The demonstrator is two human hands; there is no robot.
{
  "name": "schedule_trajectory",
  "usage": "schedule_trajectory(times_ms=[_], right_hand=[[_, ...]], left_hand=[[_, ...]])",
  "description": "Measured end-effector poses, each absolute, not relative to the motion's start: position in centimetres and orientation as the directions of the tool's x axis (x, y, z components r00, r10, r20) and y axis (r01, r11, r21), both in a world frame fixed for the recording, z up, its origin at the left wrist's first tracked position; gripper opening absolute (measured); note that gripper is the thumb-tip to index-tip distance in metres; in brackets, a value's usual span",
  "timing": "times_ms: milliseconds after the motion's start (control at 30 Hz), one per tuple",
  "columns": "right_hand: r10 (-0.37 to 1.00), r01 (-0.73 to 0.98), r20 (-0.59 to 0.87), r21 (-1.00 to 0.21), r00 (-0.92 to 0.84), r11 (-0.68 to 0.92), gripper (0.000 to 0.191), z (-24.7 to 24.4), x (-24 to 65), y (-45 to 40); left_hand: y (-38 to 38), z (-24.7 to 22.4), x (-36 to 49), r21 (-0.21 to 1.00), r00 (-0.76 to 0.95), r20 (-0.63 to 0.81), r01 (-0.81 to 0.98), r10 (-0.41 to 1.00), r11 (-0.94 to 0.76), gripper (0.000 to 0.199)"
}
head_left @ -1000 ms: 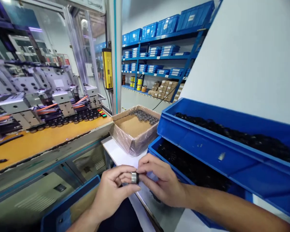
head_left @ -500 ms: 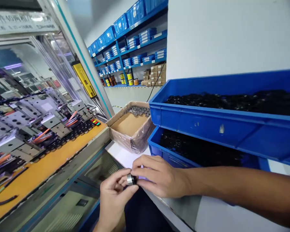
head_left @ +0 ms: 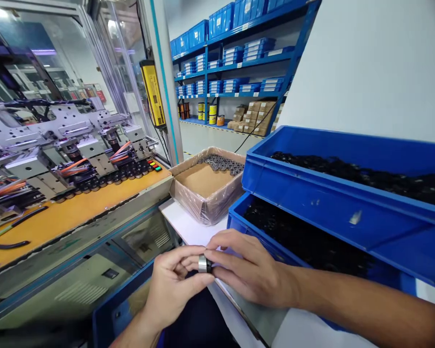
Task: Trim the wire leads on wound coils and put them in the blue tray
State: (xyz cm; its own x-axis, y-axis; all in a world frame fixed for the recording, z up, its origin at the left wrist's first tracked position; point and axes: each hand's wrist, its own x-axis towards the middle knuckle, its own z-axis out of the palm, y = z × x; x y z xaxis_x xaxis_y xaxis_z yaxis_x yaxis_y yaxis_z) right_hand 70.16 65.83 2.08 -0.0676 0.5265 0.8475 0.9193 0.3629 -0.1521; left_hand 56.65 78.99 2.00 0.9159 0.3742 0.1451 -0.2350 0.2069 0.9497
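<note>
Low in the middle, my left hand [head_left: 177,278] is closed around a small cylindrical part [head_left: 202,264], a silver metal ring with a black piece at its right end. From the right, my right hand [head_left: 244,263] reaches in with its fingertips pinched on the black end [head_left: 209,265]. The two hands meet at this part, and their fingers cover some of it. Just behind my right hand stands the lower blue bin [head_left: 235,220], which holds many small black pieces [head_left: 293,232].
A plastic-lined cardboard box [head_left: 188,200] with metal rings stands ahead. The upper blue bin [head_left: 333,193] holds black pieces. At left, a machine [head_left: 90,150] sits on an orange bench top [head_left: 94,200] with pliers [head_left: 12,244]. Blue shelving [head_left: 235,63] stands behind.
The view has swung left and levelled, so the machine and bins appear shifted right. Both hands still hold the ring part together.
</note>
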Motion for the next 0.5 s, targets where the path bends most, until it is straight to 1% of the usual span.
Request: schedule_trajectory(times_ms=[200,300,500], right_hand=[[0.513,0.933,0.854,-0.114,-0.084,0.341,0.019,2.0,70.2,65.8],[0.518,0.931,0.852,-0.122,-0.079,0.343,0.020,1.8,70.1,65.9],[0.518,0.923,0.850,-0.115,-0.099,0.366,0.021,1.7,70.1,65.9]], left_hand=[[78.9,2.0,56.3,0.943,0.915,0.126,-0.231,0.384,0.240,0.037],[78.9,1.6,56.2,0.935,0.924,0.111,-0.222,0.367,0.275,0.037],[78.9,1.0,56.2,0.915,0.917,0.094,-0.234,0.389,0.330,0.040]])
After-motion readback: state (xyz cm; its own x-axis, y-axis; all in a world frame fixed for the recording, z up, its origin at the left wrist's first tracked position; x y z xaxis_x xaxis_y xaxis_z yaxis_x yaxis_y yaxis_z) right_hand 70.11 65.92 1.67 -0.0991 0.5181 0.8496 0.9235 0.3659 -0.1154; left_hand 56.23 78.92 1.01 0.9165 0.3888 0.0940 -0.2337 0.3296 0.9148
